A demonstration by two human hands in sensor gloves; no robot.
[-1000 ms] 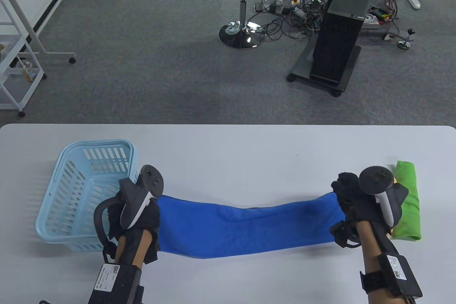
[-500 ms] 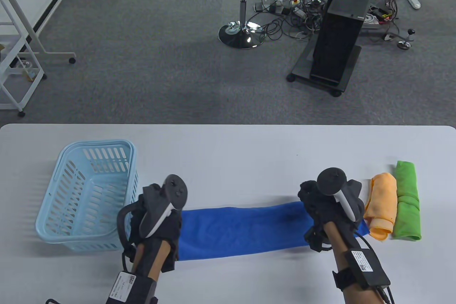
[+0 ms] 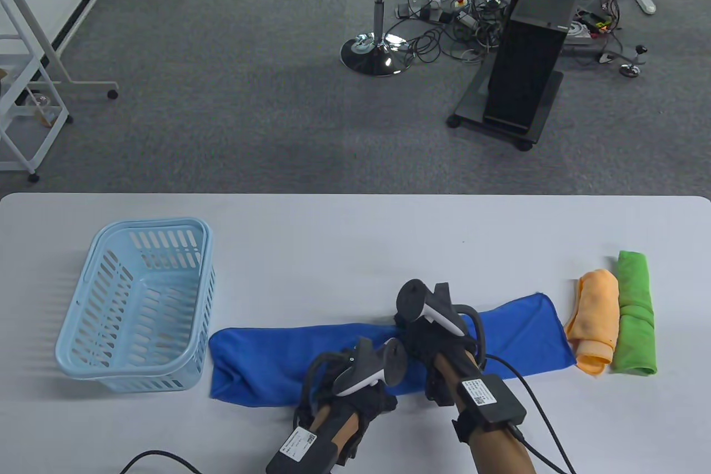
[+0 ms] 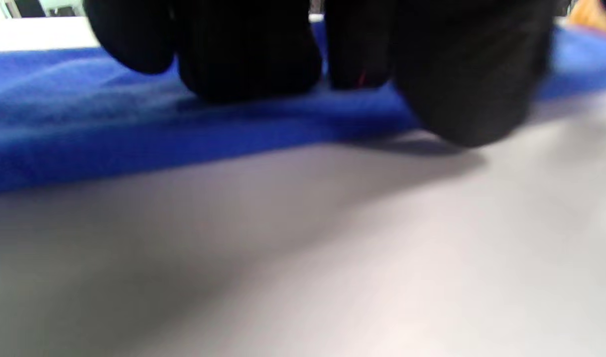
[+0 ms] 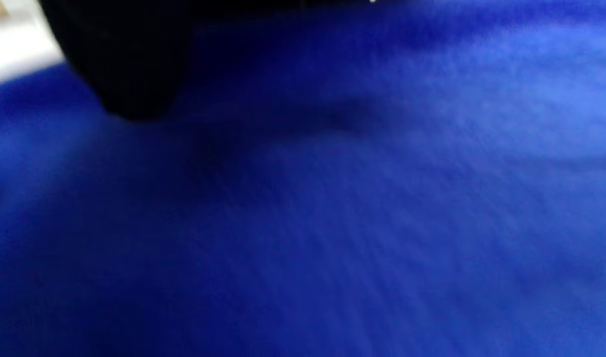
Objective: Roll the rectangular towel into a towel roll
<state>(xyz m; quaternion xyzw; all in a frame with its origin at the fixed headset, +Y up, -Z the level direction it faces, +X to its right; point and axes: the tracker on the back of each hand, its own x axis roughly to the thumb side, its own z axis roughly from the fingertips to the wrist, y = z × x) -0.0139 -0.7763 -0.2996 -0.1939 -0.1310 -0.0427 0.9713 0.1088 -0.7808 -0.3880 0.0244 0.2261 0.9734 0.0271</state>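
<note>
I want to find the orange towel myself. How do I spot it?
Go to the white table's right end. Two small rolled towels lie side by side there; the orange towel is the shorter one, between the green towel and the long blue towel.

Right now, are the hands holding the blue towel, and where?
Cannot tell. Both the left hand and right hand sit at the blue towel's middle; fingers are hidden.

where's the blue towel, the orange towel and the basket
blue towel (image 3: 261,363): table view, left part of the cloth.
orange towel (image 3: 597,318): table view, middle of the bundle.
basket (image 3: 83,368): table view, near left wall.
</note>
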